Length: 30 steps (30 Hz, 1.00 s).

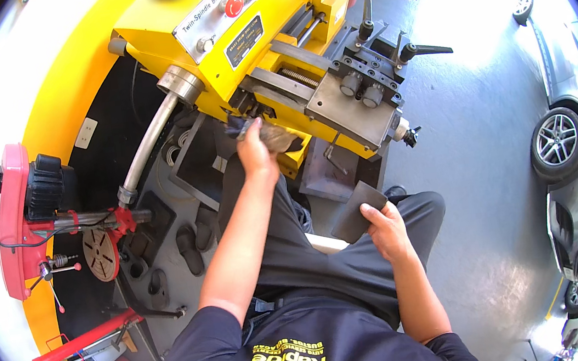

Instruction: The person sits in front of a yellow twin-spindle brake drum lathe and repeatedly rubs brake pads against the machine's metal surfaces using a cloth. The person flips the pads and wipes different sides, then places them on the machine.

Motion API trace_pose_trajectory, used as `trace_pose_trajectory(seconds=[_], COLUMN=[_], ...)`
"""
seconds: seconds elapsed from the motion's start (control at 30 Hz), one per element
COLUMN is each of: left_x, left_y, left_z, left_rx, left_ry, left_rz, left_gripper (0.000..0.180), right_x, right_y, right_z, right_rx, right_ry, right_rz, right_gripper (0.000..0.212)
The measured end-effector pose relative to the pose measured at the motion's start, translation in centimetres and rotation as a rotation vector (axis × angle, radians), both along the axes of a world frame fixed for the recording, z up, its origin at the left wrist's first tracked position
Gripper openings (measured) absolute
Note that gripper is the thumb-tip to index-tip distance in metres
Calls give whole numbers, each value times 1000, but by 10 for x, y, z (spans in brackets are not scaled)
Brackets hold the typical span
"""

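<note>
My left hand (255,154) is closed around a crumpled, dirty rag (280,139), held against or just in front of the lower edge of a yellow lathe (221,81). Whether the rag touches the machine I cannot tell. Over my right thigh, my right hand (386,232) pinches a dark grey rectangular sheet (354,217) that looks like sandpaper, thumb on top and fingers mostly hidden beneath. The lathe's grey cross slide (346,108), with its black levers and clamp block, lies ahead of the two hands.
A metal tray (195,170) sits under the lathe. To the left are a red drill press (19,218), slippers (188,249) on the floor and a red-framed stand (86,339). A steel spindle bar (150,150) juts toward the drill press. At the right a grey car (577,147) is parked.
</note>
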<state>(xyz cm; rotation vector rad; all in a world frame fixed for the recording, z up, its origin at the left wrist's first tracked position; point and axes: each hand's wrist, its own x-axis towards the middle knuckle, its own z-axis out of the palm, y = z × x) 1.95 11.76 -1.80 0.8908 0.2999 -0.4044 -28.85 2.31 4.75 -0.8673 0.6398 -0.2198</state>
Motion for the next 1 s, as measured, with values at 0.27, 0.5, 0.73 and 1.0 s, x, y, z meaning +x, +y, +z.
trace_pose_trajectory(seconds=[0.27, 0.5, 0.73, 1.0], left_x=[-57, 24, 18, -33], left_y=[-65, -63, -59, -64], left_z=[-2, -9, -26, -1], left_rx=[-24, 487, 602, 596], left_ry=[16, -186, -262, -323], left_rz=[-101, 160, 107, 22], left_gripper=[41, 42, 54, 47], right_x=[-7, -13, 12, 12], right_y=[-4, -16, -20, -19], right_z=[-14, -16, -18, -22], right_rx=[-1, 28, 47, 72], right_ry=[45, 49, 9, 36], right_rz=[-16, -15, 36, 7], right_gripper=[27, 30, 29, 32])
